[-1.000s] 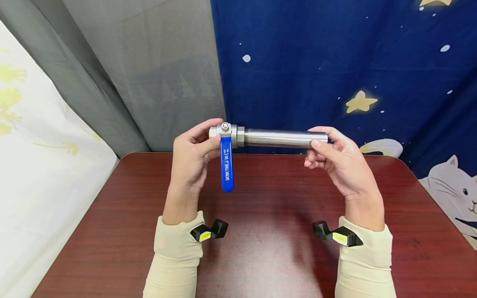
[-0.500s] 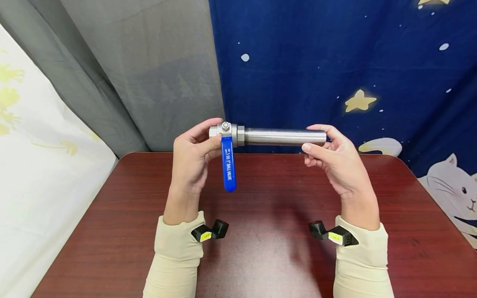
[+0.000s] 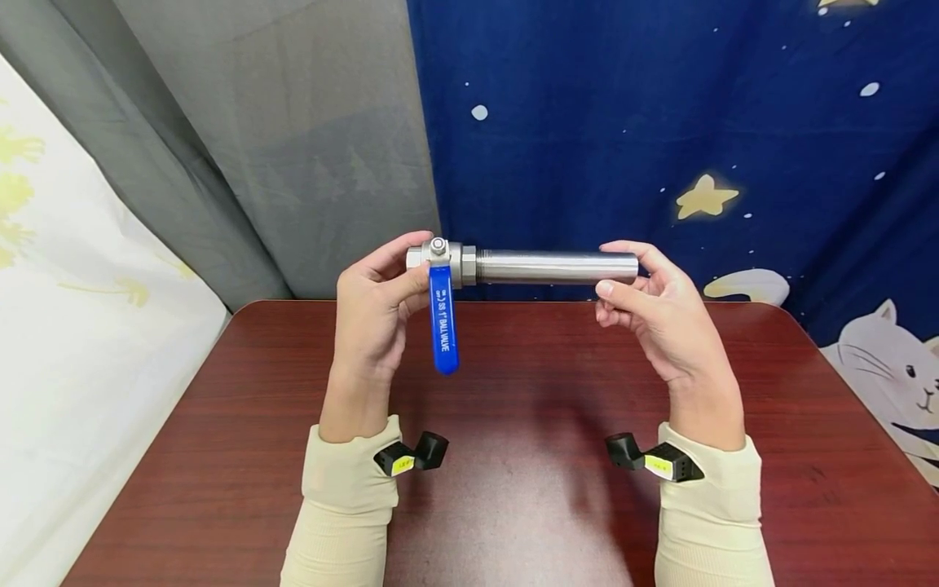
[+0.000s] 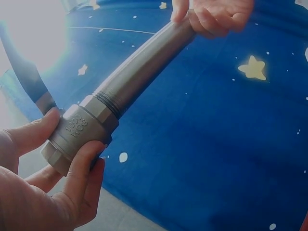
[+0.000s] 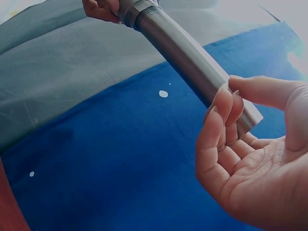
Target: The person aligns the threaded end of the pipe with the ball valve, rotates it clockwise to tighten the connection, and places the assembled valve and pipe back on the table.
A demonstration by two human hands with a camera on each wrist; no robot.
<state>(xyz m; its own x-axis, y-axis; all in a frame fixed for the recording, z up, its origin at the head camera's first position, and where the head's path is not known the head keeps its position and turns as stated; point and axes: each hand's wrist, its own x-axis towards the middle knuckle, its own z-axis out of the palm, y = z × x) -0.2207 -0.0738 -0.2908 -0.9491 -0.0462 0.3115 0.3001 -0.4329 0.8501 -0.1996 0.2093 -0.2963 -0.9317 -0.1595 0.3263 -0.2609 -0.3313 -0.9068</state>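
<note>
A steel ball valve point(image 4: 79, 127) with a blue lever point(image 3: 443, 322) is joined to a straight steel pipe point(image 3: 553, 267), held level above the far part of the table. Some thread shows where the pipe enters the valve's hex end. My left hand point(image 3: 370, 314) grips the valve body at its left end, thumb in front and fingers behind. The lever hangs toward me, across the line of the pipe. At the pipe's free right end, my right hand point(image 3: 663, 318) pinches it between thumb and fingers, the lower fingers curled beneath, as the right wrist view shows.
Below the hands spreads a dark red wooden table point(image 3: 513, 424). Behind its far edge hang a grey curtain point(image 3: 315, 122) and a blue curtain point(image 3: 587, 122) with stars. White patterned cloth point(image 3: 88, 342) lies along the left side. Each sleeve carries a small black camera point(image 3: 433, 451).
The right thumb has shifted left along the pipe and settled, with the right hand moving slightly left. The lever swung a little right, then back. The left hand keeps its grip.
</note>
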